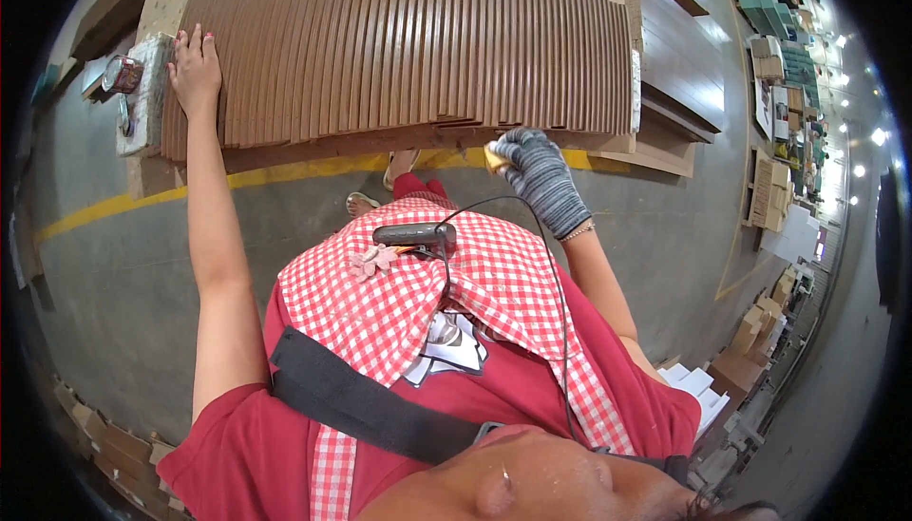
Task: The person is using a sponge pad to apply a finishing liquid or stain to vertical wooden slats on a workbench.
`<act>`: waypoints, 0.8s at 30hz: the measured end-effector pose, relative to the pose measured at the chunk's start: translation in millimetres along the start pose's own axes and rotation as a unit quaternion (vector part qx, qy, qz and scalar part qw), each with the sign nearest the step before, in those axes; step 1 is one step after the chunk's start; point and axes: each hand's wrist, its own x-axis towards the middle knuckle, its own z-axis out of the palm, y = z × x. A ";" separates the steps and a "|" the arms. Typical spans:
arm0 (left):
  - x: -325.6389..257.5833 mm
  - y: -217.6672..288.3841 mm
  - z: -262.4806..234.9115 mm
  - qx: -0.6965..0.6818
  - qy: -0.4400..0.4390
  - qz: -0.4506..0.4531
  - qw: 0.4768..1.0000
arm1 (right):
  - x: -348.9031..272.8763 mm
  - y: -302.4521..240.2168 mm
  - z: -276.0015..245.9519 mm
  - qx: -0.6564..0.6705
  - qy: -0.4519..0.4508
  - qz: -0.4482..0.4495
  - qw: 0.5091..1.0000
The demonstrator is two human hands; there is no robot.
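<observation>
A long row of narrow brown boards [399, 56] stands packed side by side in front of me, their lengths running away from me. My left hand [197, 75] is bare and lies flat on the boards at the row's left end, fingers stretched out. In a grey knit glove, my right hand [541, 179] is closed around a small yellow block [494, 157] with a pale side. This hand is just off the near edge of the row, right of the middle. Most of the block is hidden by the glove.
At the row's left end, a white wrapped stack [147, 94] has a round tin [122, 75] beside it. Dark brown panels [674, 56] lie stacked at the right. A yellow line [313, 168] crosses the grey floor. A black cable [546, 246] hangs near my right forearm.
</observation>
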 end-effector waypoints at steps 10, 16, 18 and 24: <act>0.6 11.1 -12.7 -0.017 0.031 0.014 0.999 | 60.0 48.2 -43.2 0.111 0.232 0.064 0.964; -7.9 29.1 -22.6 -0.004 0.035 0.012 0.999 | 172.2 118.0 -62.3 0.097 0.270 0.095 0.953; -13.2 31.9 -32.2 -0.014 0.039 0.014 0.999 | 206.9 146.5 -64.5 0.017 0.293 0.031 0.955; -31.3 31.0 -50.4 -0.020 0.028 0.001 0.999 | 255.6 119.6 -71.1 0.083 0.206 -0.048 0.974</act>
